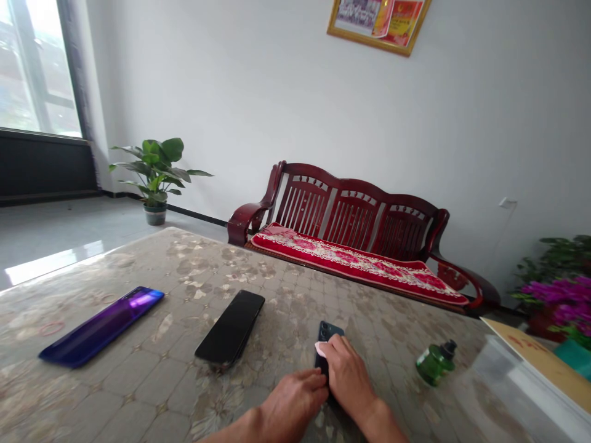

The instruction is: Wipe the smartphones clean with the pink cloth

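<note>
Slightly right of centre, beneath both hands, lies a slim, dark blue phone with rounded corners (333, 331), lens end pointing away, on a beige, shiny tablecloth (152, 394) patterned with quilted-looking diamonds and mottled flowers. Pressed against its smooth back, a small, soft-looking, whitish-pink wad (320, 349), clamped in the bent fingers of the right hand (346, 369). Beside the right hand, almost touching, the left hand (295, 397), fingers close together and tips at the lower left edge of the phone; cannot tell a true grip from a light touch there. Hidden under fingers and wrists: most of the phone's lower half. Left of the hands, well apart, a flat, glossy black phone (231, 329); farther left, a long, mirror-smooth panel shading from violet to deep blue (101, 329), with a thin pink loop (52, 323) near its far-left side. To the right, a squat, translucent green bottle with a black top (434, 368), then a tan sheet with reddish marks (538, 354) over pale, shiny material. Beyond the table, a carved, polished red-brown wooden bench (355, 215) under a red floral seat cover (341, 253), a broad-leaved potted plant (159, 172) and bright magenta flowers (558, 298).
</note>
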Demonstrator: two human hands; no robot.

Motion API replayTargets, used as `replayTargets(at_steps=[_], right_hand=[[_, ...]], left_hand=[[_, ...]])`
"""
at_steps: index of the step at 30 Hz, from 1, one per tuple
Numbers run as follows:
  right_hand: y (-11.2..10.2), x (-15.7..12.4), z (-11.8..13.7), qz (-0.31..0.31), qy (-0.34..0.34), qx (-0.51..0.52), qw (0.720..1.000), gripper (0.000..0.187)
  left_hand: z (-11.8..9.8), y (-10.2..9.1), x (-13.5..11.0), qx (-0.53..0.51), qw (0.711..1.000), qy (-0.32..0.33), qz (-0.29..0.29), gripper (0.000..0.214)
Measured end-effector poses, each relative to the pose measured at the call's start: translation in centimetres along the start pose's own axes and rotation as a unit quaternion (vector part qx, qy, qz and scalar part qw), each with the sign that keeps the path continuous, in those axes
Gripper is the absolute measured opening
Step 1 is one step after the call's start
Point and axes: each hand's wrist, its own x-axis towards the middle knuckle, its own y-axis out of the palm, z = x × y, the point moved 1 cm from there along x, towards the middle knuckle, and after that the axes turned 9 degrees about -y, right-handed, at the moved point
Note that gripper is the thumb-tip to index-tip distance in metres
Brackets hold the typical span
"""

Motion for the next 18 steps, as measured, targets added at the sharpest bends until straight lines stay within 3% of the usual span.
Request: replayTargets(at_steps=[6,13,18], right_hand=[[0.0,1.8,-1.6,-0.024,0.029,-0.015,0.999,0.036],[-0.6,-1.4,-0.6,0.005,-0.031,0.039,0.999,0.041],[0.0,-0.2,-2.3,-0.013,0.032,-0.007,0.999,0.04]], left_hand=[[0.2,0.0,-0.3,-0.016,1.0,-0.001,0.003,0.024],[-0.1,0.0,0.2,-0.012,1.0,-0.015,0.0,0.013],[0.1,0.0,-0.1,-0.02,1.0,-0.005,0.007,0.021]])
